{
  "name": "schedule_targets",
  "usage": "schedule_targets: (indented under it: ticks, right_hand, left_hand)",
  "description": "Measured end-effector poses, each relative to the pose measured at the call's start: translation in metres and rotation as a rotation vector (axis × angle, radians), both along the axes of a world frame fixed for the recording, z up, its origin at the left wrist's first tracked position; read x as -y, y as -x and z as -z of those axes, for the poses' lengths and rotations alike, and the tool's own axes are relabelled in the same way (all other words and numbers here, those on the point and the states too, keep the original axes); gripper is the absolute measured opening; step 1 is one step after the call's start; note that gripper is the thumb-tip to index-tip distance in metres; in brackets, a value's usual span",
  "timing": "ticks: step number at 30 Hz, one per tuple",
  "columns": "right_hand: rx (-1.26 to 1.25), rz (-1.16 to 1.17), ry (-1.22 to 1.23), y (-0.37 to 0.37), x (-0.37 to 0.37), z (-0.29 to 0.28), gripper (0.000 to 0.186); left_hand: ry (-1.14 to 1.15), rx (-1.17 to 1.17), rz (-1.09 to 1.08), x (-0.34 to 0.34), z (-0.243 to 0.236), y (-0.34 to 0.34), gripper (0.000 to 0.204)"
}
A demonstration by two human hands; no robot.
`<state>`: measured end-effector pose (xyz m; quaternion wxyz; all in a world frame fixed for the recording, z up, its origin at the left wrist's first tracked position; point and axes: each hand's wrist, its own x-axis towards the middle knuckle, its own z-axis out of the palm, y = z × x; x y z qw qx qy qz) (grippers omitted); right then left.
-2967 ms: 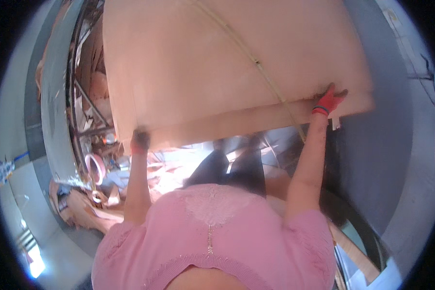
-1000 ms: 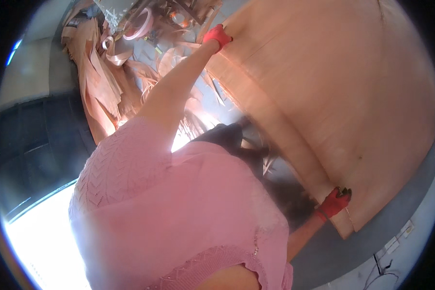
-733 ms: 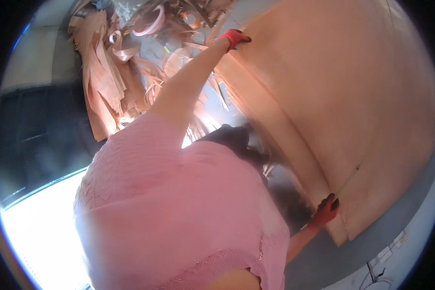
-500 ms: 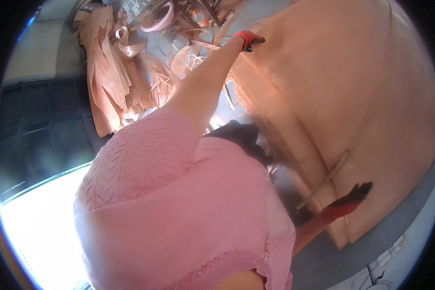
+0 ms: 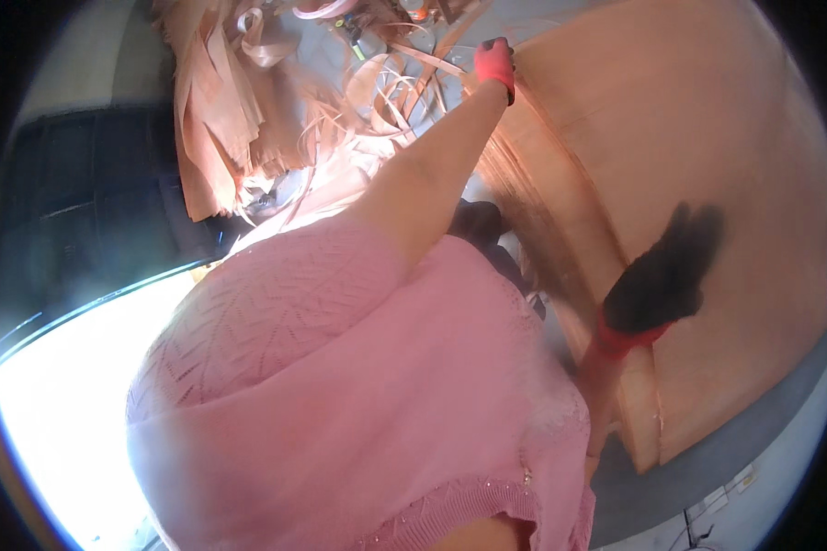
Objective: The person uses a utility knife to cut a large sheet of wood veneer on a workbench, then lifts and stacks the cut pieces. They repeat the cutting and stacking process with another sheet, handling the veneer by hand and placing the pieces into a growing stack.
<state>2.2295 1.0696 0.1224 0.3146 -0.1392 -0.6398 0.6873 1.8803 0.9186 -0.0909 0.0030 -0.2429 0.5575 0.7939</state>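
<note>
Your black-and-red-gloved right hand [image 5: 663,275], at three o'clock, has come away from the thin yellowish stick (now out of view); its grip is apart, fingers extended over the broad, tan, wood-like sheet [image 5: 708,129] at two o'clock, so it seems free. Your red-gloved left hand [image 5: 495,67] sits near one o'clock, at the sheet's edge; whether clamped, I can't tell.
</note>
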Motion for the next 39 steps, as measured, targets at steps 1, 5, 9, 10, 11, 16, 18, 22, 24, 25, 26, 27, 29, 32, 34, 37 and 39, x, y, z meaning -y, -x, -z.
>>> schedule_targets:
  ticks: [1, 5, 9, 10, 11, 16, 18, 22, 24, 25, 26, 27, 29, 32, 34, 37, 39]
  right_hand:
    - [-0.040, -0.097, 0.019, 0.013, 0.018, -0.009, 0.048]
    - [-0.201, -0.398, 0.008, 0.072, 0.116, -0.053, 0.053]
    - [-0.205, -0.584, 0.032, 0.086, 0.135, -0.059, 0.059]
    - [-0.214, -0.641, 0.052, 0.084, 0.131, -0.063, 0.061]
    - [-0.195, -0.633, 0.045, 0.079, 0.116, -0.065, 0.063]
    - [-0.163, -0.697, 0.123, 0.079, 0.057, -0.040, 0.069]
    - [-0.128, -0.697, 0.199, 0.070, 0.041, -0.018, 0.064]
    - [0.043, -0.427, 0.140, 0.022, 0.019, -0.004, 0.049]
    - [0.170, -0.193, 0.028, -0.013, -0.015, 0.012, 0.042]
    - [0.247, -0.062, -0.013, -0.027, -0.034, 0.021, 0.040]
    - [0.309, 0.037, -0.083, -0.053, -0.054, 0.040, 0.039]
    - [0.391, 0.191, -0.171, -0.080, -0.072, 0.057, 0.039]
    - [0.660, 0.332, -0.402, -0.119, -0.081, 0.060, 0.041]
    - [0.897, 0.376, -0.652, -0.164, -0.105, 0.097, 0.050]
    - [1.109, 0.344, -0.826, -0.186, -0.110, 0.123, 0.054]
    - [1.135, 0.435, -1.030, -0.190, -0.104, 0.153, 0.060]
    - [1.170, 0.400, -1.032, -0.169, -0.094, 0.143, 0.063]
  left_hand:
    - [-0.041, -0.078, -0.146, 0.023, -0.008, -0.004, 0.027]
    - [0.068, -0.100, -0.417, -0.018, -0.008, -0.041, 0.023]
    - [0.053, -0.057, -0.202, -0.025, -0.020, -0.071, 0.022]
    - [0.088, -0.077, -0.301, 0.001, -0.020, -0.052, 0.022]
    - [0.172, -0.046, -0.296, 0.001, -0.029, -0.047, 0.026]
    - [0.200, -0.084, -0.267, 0.014, -0.010, -0.016, 0.029]
    - [0.200, -0.065, -0.267, 0.018, -0.013, -0.021, 0.030]
    - [0.319, -0.186, -0.123, 0.028, -0.019, -0.026, 0.031]
    - [0.369, -0.264, 0.010, 0.035, -0.005, -0.013, 0.030]
    - [0.326, -0.268, 0.040, 0.036, -0.011, -0.004, 0.029]
    - [0.443, -0.288, 0.057, 0.055, -0.003, 0.005, 0.029]
    - [0.418, -0.237, 0.140, 0.039, -0.015, -0.003, 0.030]
    - [0.531, -0.240, 0.191, 0.054, -0.029, -0.024, 0.031]
    - [0.860, -0.345, 0.276, 0.069, -0.010, -0.004, 0.039]
    - [1.019, -0.289, 0.440, 0.056, -0.013, -0.006, 0.048]
    - [1.218, -0.168, 0.720, 0.022, -0.046, -0.020, 0.063]
    - [1.343, -0.116, 0.751, 0.028, -0.031, -0.015, 0.071]
